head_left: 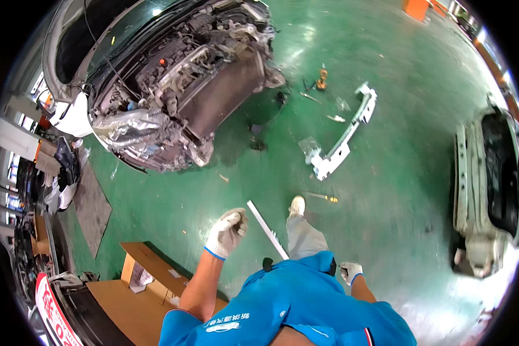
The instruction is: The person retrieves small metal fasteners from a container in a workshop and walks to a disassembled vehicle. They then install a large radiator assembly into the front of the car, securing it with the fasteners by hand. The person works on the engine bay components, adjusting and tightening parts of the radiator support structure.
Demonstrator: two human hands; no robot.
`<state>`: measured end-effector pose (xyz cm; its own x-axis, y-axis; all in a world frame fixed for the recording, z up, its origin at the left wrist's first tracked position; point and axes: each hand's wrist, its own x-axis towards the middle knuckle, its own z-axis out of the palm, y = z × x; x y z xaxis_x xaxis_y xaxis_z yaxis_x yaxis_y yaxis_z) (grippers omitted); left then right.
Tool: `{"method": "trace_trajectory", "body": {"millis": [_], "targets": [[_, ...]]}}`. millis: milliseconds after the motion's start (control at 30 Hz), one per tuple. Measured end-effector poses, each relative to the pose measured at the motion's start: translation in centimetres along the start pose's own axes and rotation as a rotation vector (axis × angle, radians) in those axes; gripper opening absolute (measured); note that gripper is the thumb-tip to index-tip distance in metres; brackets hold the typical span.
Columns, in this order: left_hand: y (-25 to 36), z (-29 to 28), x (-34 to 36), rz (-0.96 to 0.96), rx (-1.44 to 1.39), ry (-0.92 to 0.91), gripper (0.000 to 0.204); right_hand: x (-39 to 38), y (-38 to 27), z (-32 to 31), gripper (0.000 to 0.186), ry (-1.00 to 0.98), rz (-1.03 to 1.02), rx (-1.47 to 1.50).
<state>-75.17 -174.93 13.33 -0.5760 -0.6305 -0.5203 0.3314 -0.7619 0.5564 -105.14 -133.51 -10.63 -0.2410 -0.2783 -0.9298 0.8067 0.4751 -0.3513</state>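
Note:
My left hand [228, 232], in a white glove with a blue cuff, is raised over the green floor with its fingers curled together. No object shows in it. My right hand [350, 271], gloved the same way, hangs low beside my hip, its fingers bent in and nothing visible between them. Closest to the left hand is a long white strip [266, 229] on the floor, apart from the glove. Beyond my light shoe [297, 206] lies a screwdriver with a yellow handle [331, 199].
A car [219, 92] with its front end stripped stands ahead left. A white bumper beam [349, 135] and an orange power tool [322, 79] lie on the floor ahead. At the lower left is an open cardboard box [124, 305]; a car body part [473, 196] sits far right.

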Motion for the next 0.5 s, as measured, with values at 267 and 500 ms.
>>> {"method": "trace_trajectory", "body": {"millis": [267,500], "targets": [[5.6,9.3,16.4,-0.123,-0.111,-0.051,0.033,6.2,-40.8,16.0,0.034,0.068,-0.508,-0.334],[9.5,12.2,32.1,-0.154,-0.231,-0.085,0.033,11.1,-59.8,26.2,0.036,-0.03,-0.597,-0.27]]}}
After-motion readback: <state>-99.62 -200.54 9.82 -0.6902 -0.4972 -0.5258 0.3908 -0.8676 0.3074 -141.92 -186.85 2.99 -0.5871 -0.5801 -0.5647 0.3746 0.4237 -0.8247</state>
